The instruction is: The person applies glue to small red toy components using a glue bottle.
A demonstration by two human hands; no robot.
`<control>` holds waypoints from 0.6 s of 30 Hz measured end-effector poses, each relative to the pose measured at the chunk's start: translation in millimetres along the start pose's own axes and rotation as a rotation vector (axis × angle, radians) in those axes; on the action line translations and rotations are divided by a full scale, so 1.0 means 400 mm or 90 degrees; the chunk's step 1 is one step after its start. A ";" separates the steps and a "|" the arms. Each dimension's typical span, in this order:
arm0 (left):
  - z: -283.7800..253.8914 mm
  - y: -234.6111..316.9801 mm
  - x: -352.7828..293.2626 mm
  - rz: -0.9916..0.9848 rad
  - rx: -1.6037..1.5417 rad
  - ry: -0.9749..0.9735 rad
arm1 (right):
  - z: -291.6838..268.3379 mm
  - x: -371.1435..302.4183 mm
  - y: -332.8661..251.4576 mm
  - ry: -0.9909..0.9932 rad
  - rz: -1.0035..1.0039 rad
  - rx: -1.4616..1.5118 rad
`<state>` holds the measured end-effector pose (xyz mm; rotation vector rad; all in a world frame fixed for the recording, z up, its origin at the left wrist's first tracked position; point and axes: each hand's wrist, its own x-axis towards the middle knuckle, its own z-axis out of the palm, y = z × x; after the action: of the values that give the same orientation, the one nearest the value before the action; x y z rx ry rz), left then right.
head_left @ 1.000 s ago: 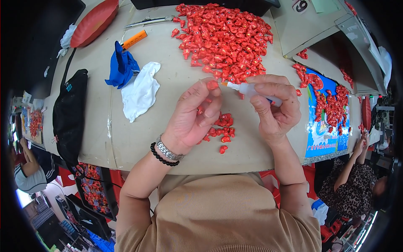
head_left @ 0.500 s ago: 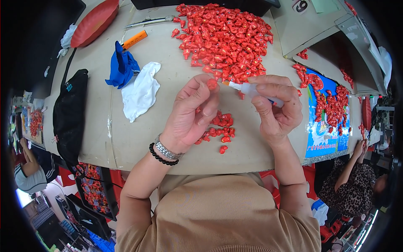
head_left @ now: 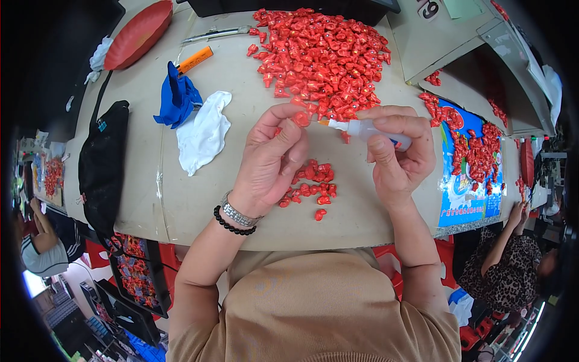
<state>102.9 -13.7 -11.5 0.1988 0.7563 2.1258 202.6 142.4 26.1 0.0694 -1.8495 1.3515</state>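
Between the thumb and fingers of my left hand [head_left: 276, 154] is a small red plastic piece [head_left: 301, 119]. My right hand [head_left: 401, 148] grips a small translucent squeeze bottle [head_left: 368, 130] with a white nozzle, lying nearly level. Its fine tip points left at the red piece, with a slight gap between them. Below my hands, several red pieces [head_left: 313, 190] lie in short rows on the table [head_left: 241, 232]. Just beyond, a large heap of similar red pieces [head_left: 325, 57] covers the far middle.
A white cloth [head_left: 204, 134], a blue cloth [head_left: 176, 99] and an orange marker [head_left: 196, 58] lie to the left, near a black bag [head_left: 104, 163] and a red tray [head_left: 139, 35]. More red pieces [head_left: 476, 151] rest on a blue sheet at right. Other people sit at both sides.
My left hand has shifted slightly left with the red piece, widening its gap from the nozzle. My right hand still holds the bottle in almost the same place.
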 end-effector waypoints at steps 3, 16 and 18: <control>0.007 0.000 0.000 0.005 0.004 -0.017 | 0.004 -0.004 0.010 0.010 0.039 0.072; 0.028 0.013 -0.006 0.060 0.054 0.036 | 0.005 -0.003 0.010 0.008 0.076 0.122; 0.028 0.012 -0.006 0.078 0.074 0.036 | 0.004 -0.004 0.007 0.003 0.069 0.105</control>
<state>105.4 -12.8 0.6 0.2546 0.9228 2.2117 201.6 141.7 22.7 0.0516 -1.7556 1.5764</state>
